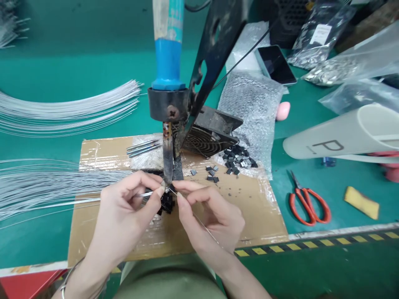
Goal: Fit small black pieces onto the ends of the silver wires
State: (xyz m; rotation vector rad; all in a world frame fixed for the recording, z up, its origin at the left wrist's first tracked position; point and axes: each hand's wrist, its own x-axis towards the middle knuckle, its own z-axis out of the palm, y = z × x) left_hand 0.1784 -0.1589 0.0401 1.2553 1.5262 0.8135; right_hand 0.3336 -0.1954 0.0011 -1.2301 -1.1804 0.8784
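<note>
My left hand (126, 209) pinches a thin white wire (77, 202) whose end reaches the tip of the mounted soldering iron (167, 160). My right hand (208, 218) pinches a thin strand of solder wire (204, 226) and brings its end to the same tip. Both hands meet just under the iron, above a cluster of small black parts (167, 203) on the taped cardboard sheet (255, 207). The iron has a blue handle (168, 62) and hangs upright in a black clamp.
Bundles of white wires (62, 108) fan across the green table at left. A small fan (204, 139), a pile of black chips (238, 158), bubble wrap (252, 108), a phone (276, 64), red scissors (307, 201), a yellow sponge (361, 202), a white tube (343, 139) and bagged metal parts (330, 70) lie at right.
</note>
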